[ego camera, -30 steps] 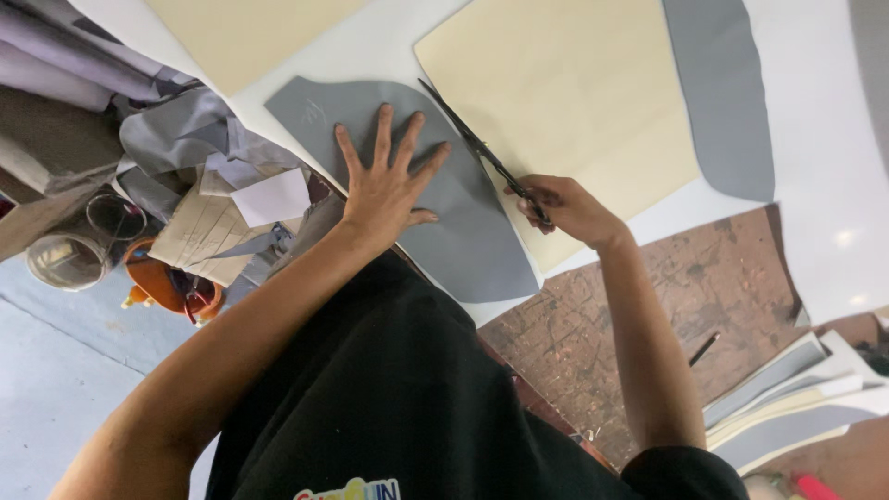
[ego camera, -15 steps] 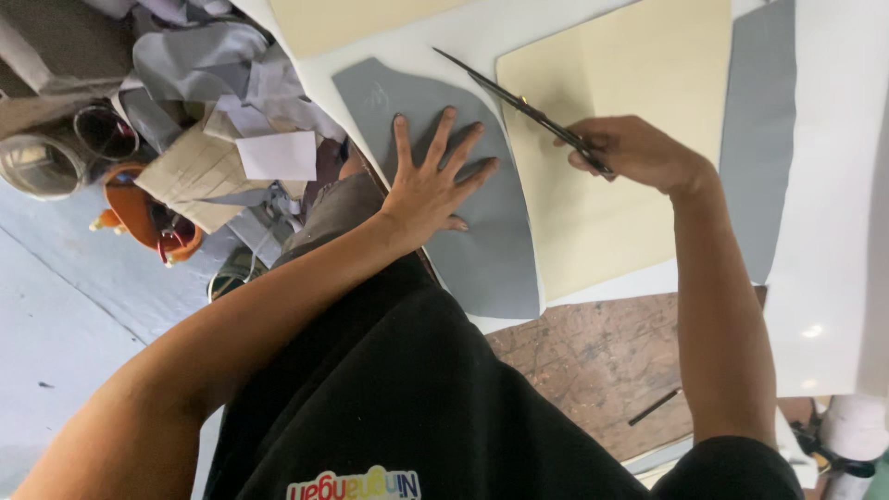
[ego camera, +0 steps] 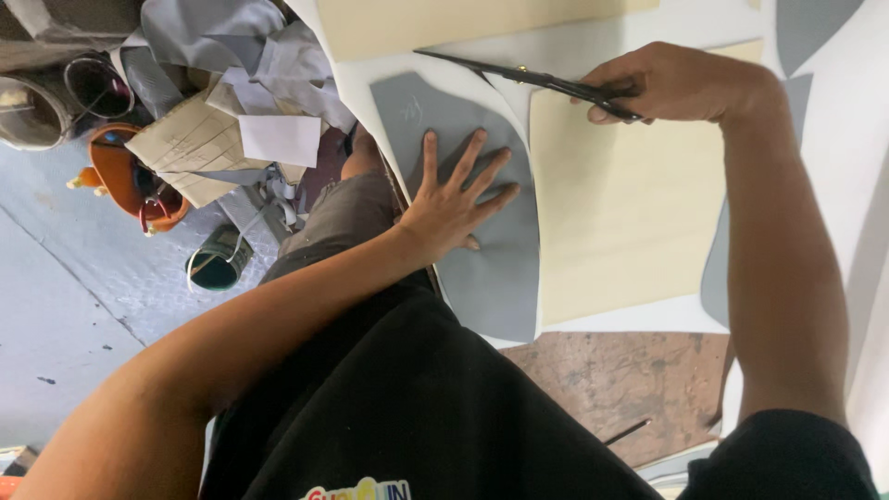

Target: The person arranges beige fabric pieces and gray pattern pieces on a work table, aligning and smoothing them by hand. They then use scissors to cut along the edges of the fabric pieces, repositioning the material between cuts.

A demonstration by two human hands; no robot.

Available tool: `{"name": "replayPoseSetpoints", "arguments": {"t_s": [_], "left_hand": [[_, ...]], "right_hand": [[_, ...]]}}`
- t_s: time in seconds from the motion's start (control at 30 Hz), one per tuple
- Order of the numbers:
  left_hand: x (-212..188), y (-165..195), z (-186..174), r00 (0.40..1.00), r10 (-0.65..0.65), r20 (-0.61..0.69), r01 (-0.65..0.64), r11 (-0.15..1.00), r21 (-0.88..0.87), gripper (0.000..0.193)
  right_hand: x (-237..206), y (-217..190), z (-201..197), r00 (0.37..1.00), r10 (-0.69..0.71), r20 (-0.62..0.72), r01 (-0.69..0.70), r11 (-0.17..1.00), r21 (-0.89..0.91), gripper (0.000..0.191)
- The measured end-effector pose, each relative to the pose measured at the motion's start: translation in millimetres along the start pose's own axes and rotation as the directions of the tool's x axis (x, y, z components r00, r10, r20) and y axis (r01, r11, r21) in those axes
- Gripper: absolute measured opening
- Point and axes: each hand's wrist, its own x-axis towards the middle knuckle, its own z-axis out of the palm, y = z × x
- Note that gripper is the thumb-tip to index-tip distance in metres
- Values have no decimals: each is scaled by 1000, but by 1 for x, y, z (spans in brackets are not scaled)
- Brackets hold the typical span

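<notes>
Two hands worked in the head view: the left hand (ego camera: 451,206) lay spread flat on the grey curved pattern piece (ego camera: 482,268), while the right hand (ego camera: 681,83) gripped long black scissors (ego camera: 519,76). Any slip of that piece risked a crooked cut.

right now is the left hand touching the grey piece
Touching: the head view shows the left hand pressed flat, fingers spread, on the grey piece.

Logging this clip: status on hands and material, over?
Left hand flat on grey sheet. Right hand gripping scissors, blades over white sheet. Nothing obstructing.
</notes>
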Motion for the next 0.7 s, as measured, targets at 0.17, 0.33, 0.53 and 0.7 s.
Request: {"name": "replayPoseSetpoints", "arguments": {"t_s": [0.17,0.33,0.53,0.7], "left_hand": [[0,-2,1,1000,-10,-3,10,999,-30,114],[-2,-3,-1,1000,-10,-8,10,1000,-26,114],[1,-6,-7,1000,-14,13,15,998,-67,112],[-1,-8,-10,1000,0,29,1,999,-47,111]], "right_hand": [[16,-28,-31,1000,4,2,-3,957,-288,46],[41,-57,-46,994,-106,-2,91,858,-505,50],[56,-70,-59,996,-75,57,93,873,-478,45],[71,-87,-59,975,-173,142,215,899,-382,49]]}}
